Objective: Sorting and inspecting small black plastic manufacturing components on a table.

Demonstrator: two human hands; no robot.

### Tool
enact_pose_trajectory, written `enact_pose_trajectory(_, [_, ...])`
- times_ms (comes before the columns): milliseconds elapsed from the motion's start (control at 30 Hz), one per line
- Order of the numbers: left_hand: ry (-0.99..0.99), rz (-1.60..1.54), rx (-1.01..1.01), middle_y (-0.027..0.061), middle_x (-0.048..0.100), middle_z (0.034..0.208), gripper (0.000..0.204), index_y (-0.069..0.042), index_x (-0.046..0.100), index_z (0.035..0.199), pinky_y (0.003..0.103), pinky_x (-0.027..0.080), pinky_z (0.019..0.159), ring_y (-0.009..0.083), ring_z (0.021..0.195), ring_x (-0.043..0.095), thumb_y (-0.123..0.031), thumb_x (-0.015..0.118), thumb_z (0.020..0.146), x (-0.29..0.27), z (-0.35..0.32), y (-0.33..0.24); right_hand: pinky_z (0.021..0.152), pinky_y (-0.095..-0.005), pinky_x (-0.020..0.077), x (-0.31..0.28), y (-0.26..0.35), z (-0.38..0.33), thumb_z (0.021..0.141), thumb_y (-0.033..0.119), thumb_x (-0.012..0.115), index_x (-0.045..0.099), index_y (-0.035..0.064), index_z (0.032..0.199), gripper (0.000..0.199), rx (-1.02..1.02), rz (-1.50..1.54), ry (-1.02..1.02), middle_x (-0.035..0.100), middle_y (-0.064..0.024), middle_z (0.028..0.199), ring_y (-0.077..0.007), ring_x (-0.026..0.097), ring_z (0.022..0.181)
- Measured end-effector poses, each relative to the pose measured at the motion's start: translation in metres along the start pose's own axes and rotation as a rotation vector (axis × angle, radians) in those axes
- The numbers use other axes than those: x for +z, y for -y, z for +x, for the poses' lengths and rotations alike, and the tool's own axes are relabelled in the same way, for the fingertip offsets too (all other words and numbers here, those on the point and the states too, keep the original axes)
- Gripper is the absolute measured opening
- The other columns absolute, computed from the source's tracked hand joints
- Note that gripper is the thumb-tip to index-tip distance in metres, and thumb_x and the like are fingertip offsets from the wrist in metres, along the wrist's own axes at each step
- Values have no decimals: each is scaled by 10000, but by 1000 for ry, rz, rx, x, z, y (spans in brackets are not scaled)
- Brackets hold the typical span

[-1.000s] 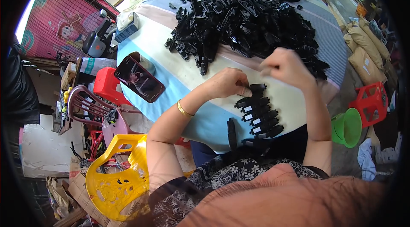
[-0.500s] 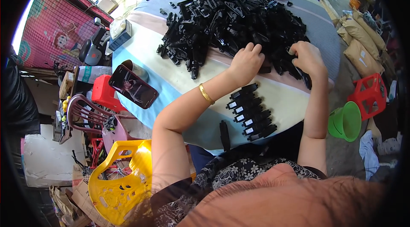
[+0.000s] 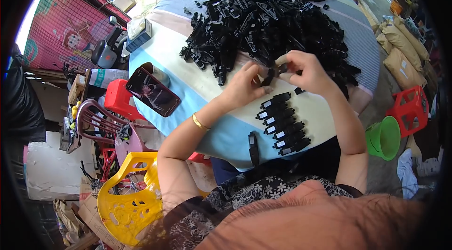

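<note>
Close together at the near edge of a large pile of black plastic parts, my two hands face each other. My left hand pinches a dark black plastic part between thumb and fingers. In the fingertips of my right hand is a small black plastic piece, beside the other part; whether the two touch I cannot tell. Below the hands, several assembled black parts with white labels lie side by side in a slanted row. A single long black part lies to their left, near the table's front edge.
On the striped tablecloth, a phone leans on a cup, with a tissue box behind. A yellow chair and red stool stand left. Right are a green bucket, another red stool and sacks.
My hands have come away from the pile and together, my right hand moving left and my left hand left and nearer. Black pieces now show between the fingers. The view has shifted slightly.
</note>
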State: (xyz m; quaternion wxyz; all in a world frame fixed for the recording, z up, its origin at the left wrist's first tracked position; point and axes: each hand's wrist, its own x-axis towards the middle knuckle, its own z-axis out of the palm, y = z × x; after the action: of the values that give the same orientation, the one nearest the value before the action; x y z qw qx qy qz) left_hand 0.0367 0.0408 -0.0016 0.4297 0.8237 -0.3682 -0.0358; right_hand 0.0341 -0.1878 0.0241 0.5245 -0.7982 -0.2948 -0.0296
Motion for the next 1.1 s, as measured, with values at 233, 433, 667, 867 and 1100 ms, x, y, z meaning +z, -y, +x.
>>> enact_pose_trajectory(233, [-119,290,-94,151,592,897,325,-15,613,986,395,508,713,330,812,609,-121,711,694,11,-2,12,640,-270,466,22,-15,3,652,-9,662,652,15,929,278,-19,-197,21,604,-56,827,-155,551,727])
enact_pose_trajectory(433, [-172,204,-199,136,601,861,254,-17,673,923,336,513,692,264,749,627,-19,638,672,-2,-9,3,717,-338,490,18,-12,-1,633,20,637,681,38,880,251,-77,-493,133,612,-53,830,-239,555,837])
enact_pose_trajectory(667, [-158,269,-165,145,592,833,235,-7,681,900,334,503,681,285,735,617,7,605,678,-3,-15,6,714,-333,494,17,-15,0,647,-23,620,698,28,860,232,-195,-614,64,601,-57,822,-237,548,830])
enact_pose_trajectory(867, [-131,201,-226,152,603,821,199,-1,681,852,386,484,729,332,798,600,-30,630,662,-5,-12,5,707,-347,487,18,-13,5,638,-21,622,694,16,812,192,-172,-597,134,586,-69,783,-242,542,805])
enact_pose_trajectory(1100, [-145,112,-172,147,599,813,152,-9,684,822,365,488,677,315,730,607,-36,681,672,1,-12,5,657,-345,469,33,-24,8,600,-5,646,683,24,818,223,-290,-504,141,558,-76,746,-256,525,778])
